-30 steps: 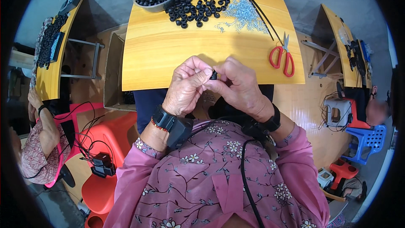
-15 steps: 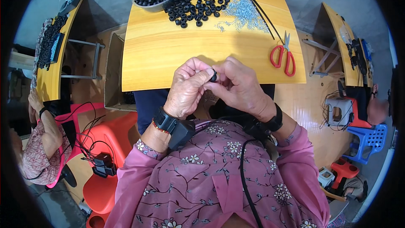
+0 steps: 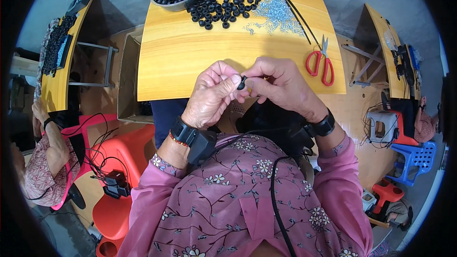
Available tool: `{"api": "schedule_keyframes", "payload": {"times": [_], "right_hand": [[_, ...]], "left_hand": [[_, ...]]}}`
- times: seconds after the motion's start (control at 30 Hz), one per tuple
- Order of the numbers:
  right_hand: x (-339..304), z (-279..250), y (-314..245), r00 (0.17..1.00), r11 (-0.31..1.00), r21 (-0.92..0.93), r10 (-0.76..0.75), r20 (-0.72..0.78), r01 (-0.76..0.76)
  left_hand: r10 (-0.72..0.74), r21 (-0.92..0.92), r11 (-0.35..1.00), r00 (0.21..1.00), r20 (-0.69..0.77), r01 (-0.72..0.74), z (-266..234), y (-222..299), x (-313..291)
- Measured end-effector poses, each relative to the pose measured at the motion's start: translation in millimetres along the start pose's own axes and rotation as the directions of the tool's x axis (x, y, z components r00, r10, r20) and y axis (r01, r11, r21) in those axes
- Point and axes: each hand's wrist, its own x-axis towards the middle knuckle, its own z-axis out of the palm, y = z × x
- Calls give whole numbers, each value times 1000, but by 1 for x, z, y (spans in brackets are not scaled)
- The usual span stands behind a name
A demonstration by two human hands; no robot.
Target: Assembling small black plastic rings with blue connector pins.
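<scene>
Bead [image 3: 241, 84], black, sits by the near edge of the table [image 3: 181, 59], pinched between thumb and finger of the left hand [image 3: 212, 96]. The right hand [image 3: 286, 87] bunches its fingertips beside it; whether they grip anything, I cannot tell. Scissors [image 3: 323, 55] lie near the right edge.

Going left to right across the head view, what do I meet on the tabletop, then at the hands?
Tabletop: grey bowl → loose black pieces → pale blue bits → red-handled scissors. Hands: left hand → small black piece → right hand.
</scene>
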Motion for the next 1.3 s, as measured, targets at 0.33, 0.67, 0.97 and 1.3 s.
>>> {"api": "schedule_keyframes", "payload": {"times": [0.33, 0.67, 0.97, 1.3], "right_hand": [[4, -7, -6, 999, 999, 45, 20, 45, -22], [2, -3, -15, 1000, 1000, 26, -13, 15, 12], [3, -5, -13, 993, 984, -137, -111, 38, 115], [4, 3, -5, 908, 803, -455, -417, 32, 385]], "left_hand": [[16, -77, 997, 999, 44, -12, -6, -2, 2], [43, -132, 991, 997, 64, -35, -4, -6, 2], [101, -71, 993, 993, 59, -97, -3, -4, 1], [125, 178, 976, 992, 2, -124, 1, 7, -3]]}}
